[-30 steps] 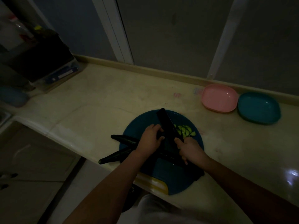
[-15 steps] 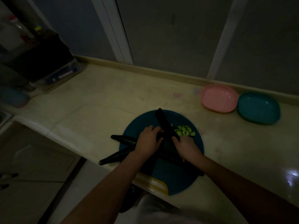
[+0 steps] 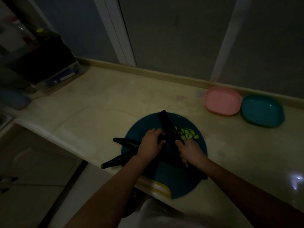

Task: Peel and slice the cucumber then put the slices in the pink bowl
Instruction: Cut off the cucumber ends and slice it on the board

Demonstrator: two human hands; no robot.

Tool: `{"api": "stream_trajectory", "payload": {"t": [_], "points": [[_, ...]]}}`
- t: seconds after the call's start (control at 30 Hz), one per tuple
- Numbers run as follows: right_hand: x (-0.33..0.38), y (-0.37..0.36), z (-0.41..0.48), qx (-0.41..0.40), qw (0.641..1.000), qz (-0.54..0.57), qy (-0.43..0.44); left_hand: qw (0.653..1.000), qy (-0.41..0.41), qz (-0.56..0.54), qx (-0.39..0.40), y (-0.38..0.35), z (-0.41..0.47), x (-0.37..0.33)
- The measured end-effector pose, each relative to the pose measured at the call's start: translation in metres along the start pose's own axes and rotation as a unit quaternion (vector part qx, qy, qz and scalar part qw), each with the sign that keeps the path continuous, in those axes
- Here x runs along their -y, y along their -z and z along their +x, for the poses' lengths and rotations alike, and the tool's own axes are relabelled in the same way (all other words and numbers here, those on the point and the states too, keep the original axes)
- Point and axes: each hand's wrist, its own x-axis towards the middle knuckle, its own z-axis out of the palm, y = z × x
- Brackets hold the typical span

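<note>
A person is working at a pale counter (image 3: pixel 98 104) in very dim light. A round blue cutting board (image 3: pixel 144 127) is lying near the counter's front edge, with a yellow patch (image 3: pixel 158 186) showing at its 6 o'clock rim.

The left hand (image 3: pixel 150 145) is resting at the board's centre. Its fingers are curling down onto what appears to be the cucumber (image 3: pixel 161 138), a dark stub pressed right against the blade; the light is too poor to be sure of its outline. The right hand (image 3: pixel 190 152) is sitting at 3 o'clock of the left, its fingers wrapping tightly around the handle of a dark knife (image 3: pixel 167 127). The blade is pointing toward 11 o'clock and standing between the two hands.

Pale green cucumber slices (image 3: pixel 189 134) are lying in a small heap on the board at about 1 o'clock, just beside the blade. The pink bowl (image 3: pixel 222 101) is sitting well apart from the board, at its 2 o'clock, near the back wall. A teal bowl (image 3: pixel 262 111) is sitting just beside it at 3 o'clock.

Two whole dark cucumbers are poking past the board's rim: one (image 3: pixel 126 142) at 9 o'clock, another (image 3: pixel 118 160) at 8 o'clock, its tip overhanging the counter edge. A further long dark one (image 3: pixel 171 159) is lying across the board beneath both wrists.
</note>
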Motion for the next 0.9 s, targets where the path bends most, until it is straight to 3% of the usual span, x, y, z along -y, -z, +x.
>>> {"api": "stream_trajectory", "payload": {"t": [0.33,0.6,0.9], "points": [[0.003,-0.013,0.008,0.008,1.0,-0.001,-0.019,1.0,0.0,-0.013,-0.003,-0.001,0.001,0.001],[-0.001,-0.005,0.007,-0.024,0.994,-0.107,0.008,0.999,-0.027,0.017,0.032,0.002,0.0,0.005],[-0.009,0.005,0.003,-0.039,0.997,-0.064,-0.004,1.0,-0.007,-0.016,0.021,-0.001,0.015,-0.007]]}}
